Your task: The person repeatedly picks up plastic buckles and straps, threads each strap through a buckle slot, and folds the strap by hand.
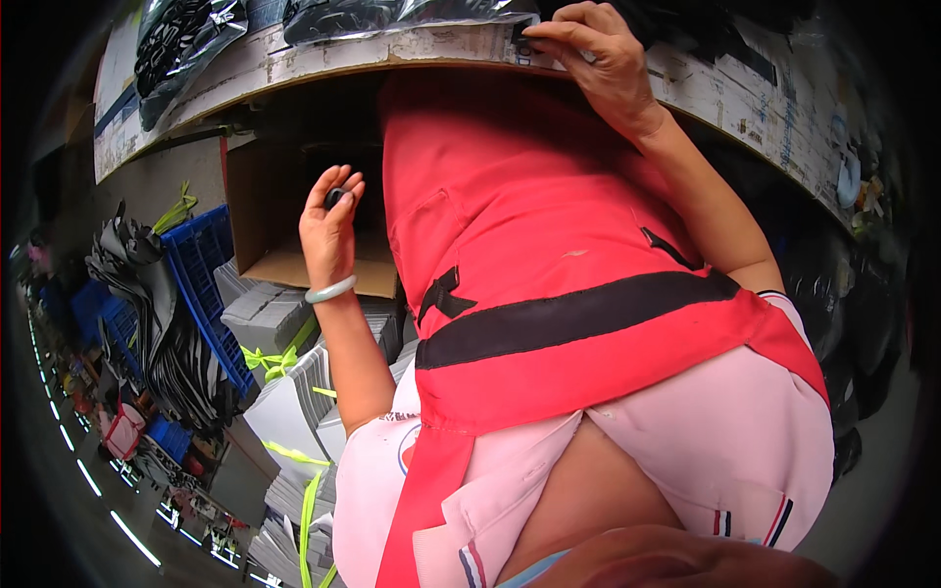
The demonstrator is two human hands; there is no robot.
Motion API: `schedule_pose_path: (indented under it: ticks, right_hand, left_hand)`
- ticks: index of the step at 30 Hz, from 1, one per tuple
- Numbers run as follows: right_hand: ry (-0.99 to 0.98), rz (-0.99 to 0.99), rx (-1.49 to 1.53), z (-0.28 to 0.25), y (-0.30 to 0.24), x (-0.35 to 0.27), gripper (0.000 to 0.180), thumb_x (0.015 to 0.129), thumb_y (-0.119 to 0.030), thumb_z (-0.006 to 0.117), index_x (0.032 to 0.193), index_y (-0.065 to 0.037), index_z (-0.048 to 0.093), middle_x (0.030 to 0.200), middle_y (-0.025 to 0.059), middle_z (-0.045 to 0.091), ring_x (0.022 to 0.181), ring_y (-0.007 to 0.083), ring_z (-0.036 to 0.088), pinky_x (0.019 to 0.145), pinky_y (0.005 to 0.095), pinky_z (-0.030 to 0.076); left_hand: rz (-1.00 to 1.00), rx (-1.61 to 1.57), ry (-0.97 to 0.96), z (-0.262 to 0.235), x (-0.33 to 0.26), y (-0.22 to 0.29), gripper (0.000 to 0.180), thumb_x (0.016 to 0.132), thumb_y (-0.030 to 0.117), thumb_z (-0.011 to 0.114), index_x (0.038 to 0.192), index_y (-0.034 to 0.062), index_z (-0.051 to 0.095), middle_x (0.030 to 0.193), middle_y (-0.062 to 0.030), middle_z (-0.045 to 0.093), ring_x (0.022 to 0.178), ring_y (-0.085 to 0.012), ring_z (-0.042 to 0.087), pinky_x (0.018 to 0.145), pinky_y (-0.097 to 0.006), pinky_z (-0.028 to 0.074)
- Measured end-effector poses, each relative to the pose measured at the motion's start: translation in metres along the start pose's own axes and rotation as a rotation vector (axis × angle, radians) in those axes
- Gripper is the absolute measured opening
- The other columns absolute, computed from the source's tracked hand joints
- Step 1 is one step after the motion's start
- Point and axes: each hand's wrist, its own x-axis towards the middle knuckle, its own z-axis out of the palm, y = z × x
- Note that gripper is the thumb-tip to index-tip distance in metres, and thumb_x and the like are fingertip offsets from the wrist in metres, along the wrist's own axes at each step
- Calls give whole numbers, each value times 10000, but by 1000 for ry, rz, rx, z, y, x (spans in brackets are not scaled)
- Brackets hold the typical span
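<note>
My left hand (328, 230), with a pale bangle on its wrist, is raised beside the red apron at the left. Its curled fingers grip a small black rounded piece (335, 197), partly covered by the thumb and fingers. Over the worktable (725, 118) at the upper right, my right hand (606, 69) has its thumb and index finger pinched together. A small dark spot shows at those fingertips, too small to name. Clear plastic bags of black parts (186, 44) lie on the table's far side, one (412, 18) close to the right hand.
Below the table stands an open cardboard box (279, 265). Stacks of grey sheets (294, 392) tied with yellow-green strips (272, 363) are at my left, near a blue plastic crate (206, 284) and dark curved sheets (157, 304). Dark plastic bags (823, 304) stand at the right.
</note>
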Motion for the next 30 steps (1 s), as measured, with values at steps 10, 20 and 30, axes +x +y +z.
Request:
schedule_pose_path:
  ticks: [10,20,30]
  right_hand:
    - [27,492,522,-42,-52,-3,303,786,1,682,1083,-49,651,1025,63,662,846,232,628,735,283,522]
    - [-440,305,562,25,-50,-41,204,862,-71,653,1064,-55,669,910,87,682,723,189,644,666,289,516]
    - [-439,875,909,21,-46,-39,188,969,-228,587,978,-41,596,779,-46,569,661,-5,477,570,157,393]
  left_hand:
    - [-225,-237,-396,123,4,-7,318,1010,122,435,1283,-35,475,1145,-219,619,980,-289,660,837,-403,571]
    - [-305,-287,-380,143,-11,-14,252,1020,191,442,1179,20,536,1132,-110,595,1013,-229,618,864,-421,529]
    - [4,147,-293,142,-3,-13,237,971,148,572,1085,-39,661,771,-85,674,620,-117,630,534,-220,501]
